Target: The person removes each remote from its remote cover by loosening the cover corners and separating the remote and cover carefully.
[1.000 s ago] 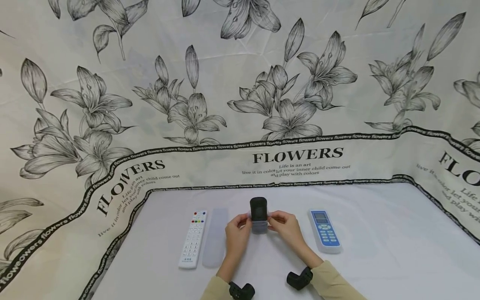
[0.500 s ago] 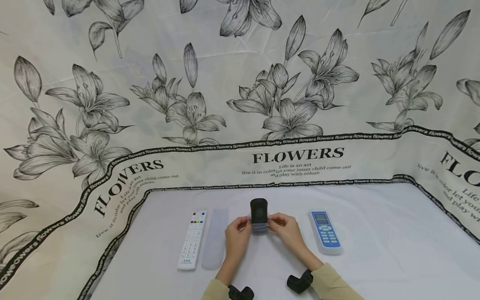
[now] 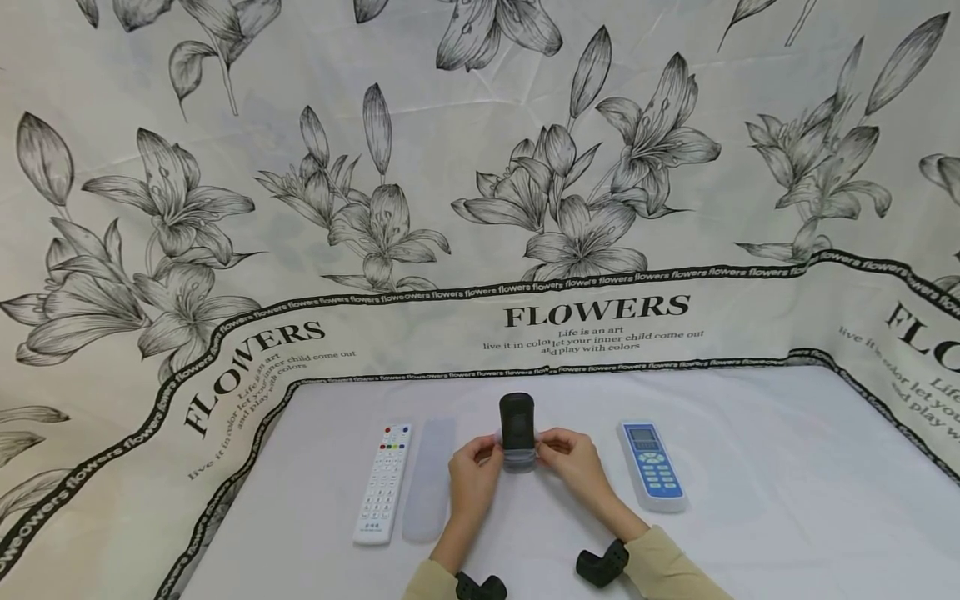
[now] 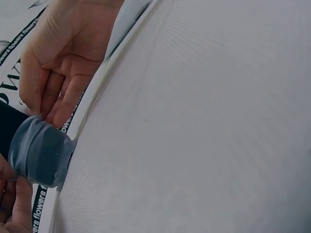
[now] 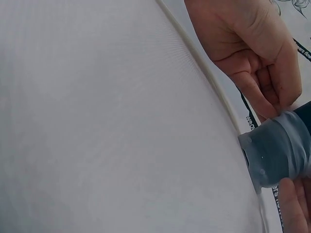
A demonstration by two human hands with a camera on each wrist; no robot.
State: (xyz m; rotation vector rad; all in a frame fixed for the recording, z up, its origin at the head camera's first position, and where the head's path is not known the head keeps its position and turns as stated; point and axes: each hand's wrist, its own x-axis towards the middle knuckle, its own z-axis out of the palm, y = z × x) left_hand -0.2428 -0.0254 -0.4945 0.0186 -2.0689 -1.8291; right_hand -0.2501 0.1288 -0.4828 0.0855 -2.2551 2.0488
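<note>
In the head view a black, round-ended device (image 3: 517,414), apparently a remote control, stands tilted between the two hands. Its lower end sits inside a translucent silicone cover (image 3: 519,458), which is rolled into folds partway along it. The left hand (image 3: 474,477) pinches the folded cover from the left, and the right hand (image 3: 576,468) pinches it from the right. Both wrist views show the cover's bunched rim (image 4: 30,138) wrapped around the dark body, with the cover's closed end (image 5: 260,160) towards the person. The device's front details are too dark to read.
Left of the hands lie a white remote control (image 3: 383,483) with coloured buttons and a flat translucent cover (image 3: 427,483). On the right is a blue and white remote (image 3: 651,465) in a clear cover. A flower-printed cloth (image 3: 420,333) rises behind the white tabletop (image 3: 780,467).
Both hands keep their pinch on the cover's sides, and the black device shifts only slightly. The view tilts a little.
</note>
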